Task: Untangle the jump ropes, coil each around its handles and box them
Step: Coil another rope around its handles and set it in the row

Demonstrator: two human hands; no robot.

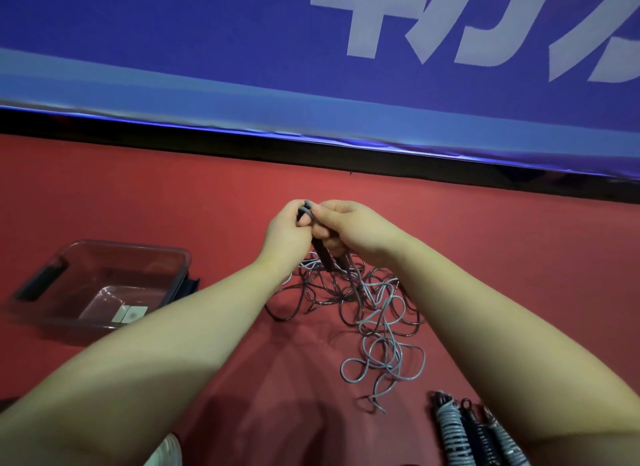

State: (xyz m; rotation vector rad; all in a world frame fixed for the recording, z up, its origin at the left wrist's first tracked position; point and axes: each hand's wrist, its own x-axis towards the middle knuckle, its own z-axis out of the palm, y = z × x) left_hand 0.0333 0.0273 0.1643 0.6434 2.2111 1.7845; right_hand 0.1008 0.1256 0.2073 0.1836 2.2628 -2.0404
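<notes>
Jump ropes [363, 302] lie tangled below while our left hand [287, 231] and right hand [353, 230] clutch one pair of handles [323, 259], seemingly starting a coil, so next we must pull its cord free.

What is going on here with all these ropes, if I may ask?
A person is sorting jump ropes on a red floor. The left hand and right hand grip a pair of dark handles with grey rope looped over the top. A tangle lies beneath, a few coiled ropes lie at lower right, and the clear box at left holds no rope.
</notes>
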